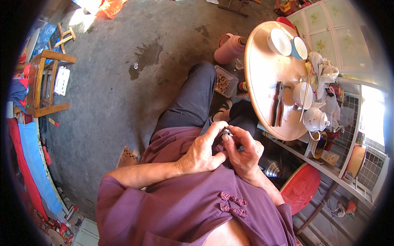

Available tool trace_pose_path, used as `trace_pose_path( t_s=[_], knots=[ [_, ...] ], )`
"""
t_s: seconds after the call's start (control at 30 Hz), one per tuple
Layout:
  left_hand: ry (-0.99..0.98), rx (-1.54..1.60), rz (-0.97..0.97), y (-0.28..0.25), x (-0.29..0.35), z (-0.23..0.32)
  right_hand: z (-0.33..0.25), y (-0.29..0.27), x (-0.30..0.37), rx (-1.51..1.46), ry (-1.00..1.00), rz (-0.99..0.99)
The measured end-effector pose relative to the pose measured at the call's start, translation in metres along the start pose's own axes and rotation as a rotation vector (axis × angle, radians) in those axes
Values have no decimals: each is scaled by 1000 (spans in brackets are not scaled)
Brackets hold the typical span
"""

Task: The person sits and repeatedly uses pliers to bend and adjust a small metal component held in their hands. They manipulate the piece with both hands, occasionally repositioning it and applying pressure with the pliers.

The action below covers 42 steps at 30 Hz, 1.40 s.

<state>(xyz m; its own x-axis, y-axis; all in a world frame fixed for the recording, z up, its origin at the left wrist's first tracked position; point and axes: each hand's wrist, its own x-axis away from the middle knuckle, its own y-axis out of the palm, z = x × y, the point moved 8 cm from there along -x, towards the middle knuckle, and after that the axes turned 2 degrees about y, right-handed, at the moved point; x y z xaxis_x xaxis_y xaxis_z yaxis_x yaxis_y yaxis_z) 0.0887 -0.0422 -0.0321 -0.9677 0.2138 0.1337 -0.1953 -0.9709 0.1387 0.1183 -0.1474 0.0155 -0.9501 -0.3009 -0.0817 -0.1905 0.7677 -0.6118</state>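
Both hands meet over the lap. The left hand (202,152) and right hand (243,151) pinch a small metal object (226,132) between fingertips.

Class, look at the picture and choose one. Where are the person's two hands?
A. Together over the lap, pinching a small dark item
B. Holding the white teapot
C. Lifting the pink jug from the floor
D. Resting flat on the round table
A: the left hand and right hand meet over the lap, fingertips pinching a small dark item, away from the round table.
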Motion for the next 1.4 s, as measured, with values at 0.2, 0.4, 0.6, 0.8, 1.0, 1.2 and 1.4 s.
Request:
trace_pose_path(
  t_s=[0.2,0.4,0.6,0.8,1.0,1.2,1.4],
  knots=[
    [80,-187,113,-3,-1,-4,7,7,-4,-20,35,0],
    [38,-298,89,-1,-4,-3,20,12,-2,-154,197,-3],
    [37,-327,67,-3,-2,-11,23,12,2,-134,230,-18],
    [70,-280,85,-4,0,-8,24,11,4,-126,225,-55],
    [42,-207,53,-5,3,-6,16,10,4,-74,90,-101],
    [-34,-156,40,-7,6,-9,3,9,3,65,-70,-176],
    [17,-202,19,-7,3,-2,-5,8,1,194,-158,-181]
  ],
)
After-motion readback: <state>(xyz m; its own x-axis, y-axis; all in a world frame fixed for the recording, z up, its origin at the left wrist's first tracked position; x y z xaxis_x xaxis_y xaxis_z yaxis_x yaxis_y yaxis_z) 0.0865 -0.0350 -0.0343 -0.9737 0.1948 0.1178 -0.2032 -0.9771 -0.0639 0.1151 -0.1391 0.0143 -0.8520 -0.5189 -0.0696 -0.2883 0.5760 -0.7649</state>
